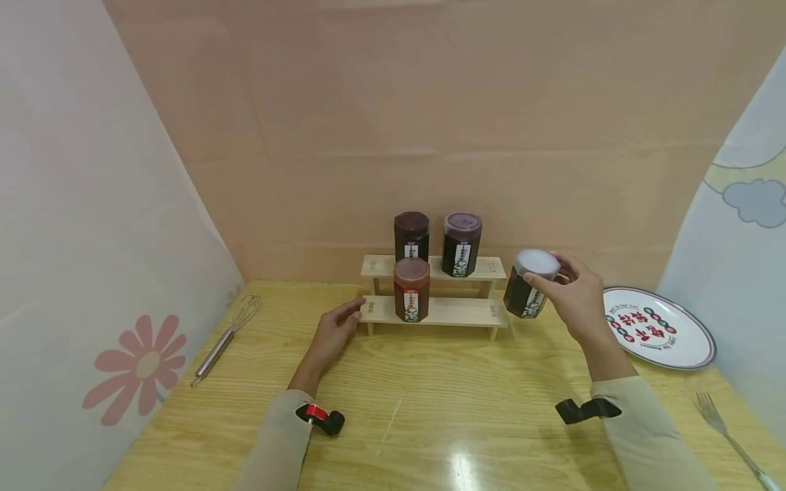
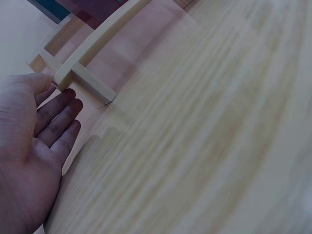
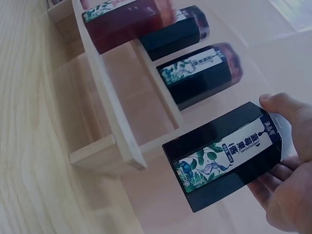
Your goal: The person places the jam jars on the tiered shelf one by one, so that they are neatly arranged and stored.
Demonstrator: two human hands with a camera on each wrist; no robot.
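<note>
My right hand [image 1: 574, 293] grips a dark jam jar [image 3: 224, 156] near its whitish lid, thumb on one side and fingers on the other. The jar is slightly tilted, just right of a two-step wooden shelf [image 1: 454, 311]. At the shelf's left end, my left hand [image 2: 34, 141] touches the lower board's edge with thumb and fingertips, its other fingers loosely extended. A reddish jam jar [image 1: 411, 290] stands on the lower step. On the upper step are two dark jars, the left jar [image 1: 411, 228] partly hidden behind the reddish one, the right jar [image 1: 462, 245] beside it.
A whisk [image 1: 228, 339] lies at the table's left side. On the right are an oval white plate [image 1: 660, 327] with red lettering and a fork [image 1: 727, 433] nearer the front. Behind the shelf rises a peach-coloured backdrop [image 1: 430, 123], with pale patterned sheets at both sides.
</note>
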